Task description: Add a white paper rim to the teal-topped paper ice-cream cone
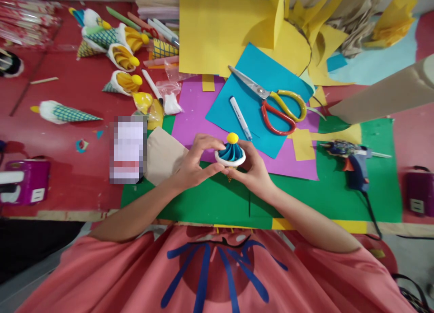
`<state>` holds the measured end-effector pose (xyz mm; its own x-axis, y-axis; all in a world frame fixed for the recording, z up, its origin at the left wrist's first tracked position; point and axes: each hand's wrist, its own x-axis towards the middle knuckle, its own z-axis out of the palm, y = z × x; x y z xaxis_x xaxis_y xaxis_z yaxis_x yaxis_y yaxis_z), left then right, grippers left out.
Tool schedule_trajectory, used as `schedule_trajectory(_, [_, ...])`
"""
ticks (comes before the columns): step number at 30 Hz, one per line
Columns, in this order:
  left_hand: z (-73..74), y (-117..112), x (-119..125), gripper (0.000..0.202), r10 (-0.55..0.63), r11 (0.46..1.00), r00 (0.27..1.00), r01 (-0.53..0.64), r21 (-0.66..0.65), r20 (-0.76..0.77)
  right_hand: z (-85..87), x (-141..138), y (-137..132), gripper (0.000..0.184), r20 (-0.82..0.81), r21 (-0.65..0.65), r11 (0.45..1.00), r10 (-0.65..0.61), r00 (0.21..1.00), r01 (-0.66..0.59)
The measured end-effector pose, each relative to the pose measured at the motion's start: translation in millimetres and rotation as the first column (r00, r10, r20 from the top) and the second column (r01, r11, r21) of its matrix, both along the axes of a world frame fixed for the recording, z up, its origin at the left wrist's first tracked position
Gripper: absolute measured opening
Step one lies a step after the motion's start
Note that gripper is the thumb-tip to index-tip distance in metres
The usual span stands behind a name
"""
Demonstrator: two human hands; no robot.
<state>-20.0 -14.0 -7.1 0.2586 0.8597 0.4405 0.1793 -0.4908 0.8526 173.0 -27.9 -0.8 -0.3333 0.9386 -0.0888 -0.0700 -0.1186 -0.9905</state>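
Between my two hands stands a paper ice cream cone (231, 154) with a blue pleated swirl, a white rim and a yellow ball on top. Its tip shows just below my fingers. My left hand (200, 161) is closed around the left side of the white rim. From the other side my right hand (252, 168) grips the rim and the cone beneath it. Under them lie a green sheet (210, 200) and a purple sheet (193, 105). Beyond the hands, a blue sheet (224, 105) carries scissors (267, 96) and a marker (240, 119).
Several finished paper cones (124, 58) lie at the upper left, with one cone (71, 112) apart. A blurred-out phone (127, 150) is left of a beige paper piece (166, 155). On the right are a glue gun (356, 164) and a cardboard tube (379, 91). Yellow sheets (217, 28) are behind.
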Motion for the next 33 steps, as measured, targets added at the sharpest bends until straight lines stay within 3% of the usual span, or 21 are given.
schedule_trajectory(5, [6.7,2.1,1.2,0.014,-0.017,0.989,0.994,0.033,0.147,-0.110,-0.3,0.0,-0.1,0.070,0.024,0.010,0.999,-0.035,0.999,0.035])
schedule_trajectory(11, [9.7,5.7,-4.1,0.012,0.001,0.973,0.981,0.044,0.227,-0.193,-2.1,0.4,0.6,0.068,0.080,0.042,0.999,-0.020,0.997,0.017])
schedule_trajectory(17, [6.4,5.5,-2.8,0.014,0.007,0.986,0.991,0.015,0.168,-0.132,-1.5,1.6,-0.2,0.069,0.102,0.010,0.999,-0.032,0.994,0.031])
schedule_trajectory(23, [-0.6,4.3,-1.9,0.014,0.078,0.996,0.996,-0.076,0.045,-0.031,2.5,0.5,4.2,0.067,-0.082,-0.091,0.996,-0.001,0.997,-0.007])
schedule_trajectory(28, [-5.6,4.6,-0.6,0.021,0.040,0.999,0.995,-0.040,0.003,0.089,3.6,0.5,4.7,0.067,-0.055,-0.094,0.996,-0.005,0.998,0.000])
schedule_trajectory(33, [-3.9,3.4,0.8,0.016,0.024,1.000,0.996,-0.024,0.004,0.091,2.9,1.1,2.8,0.069,-0.073,-0.088,0.995,0.030,0.997,-0.037])
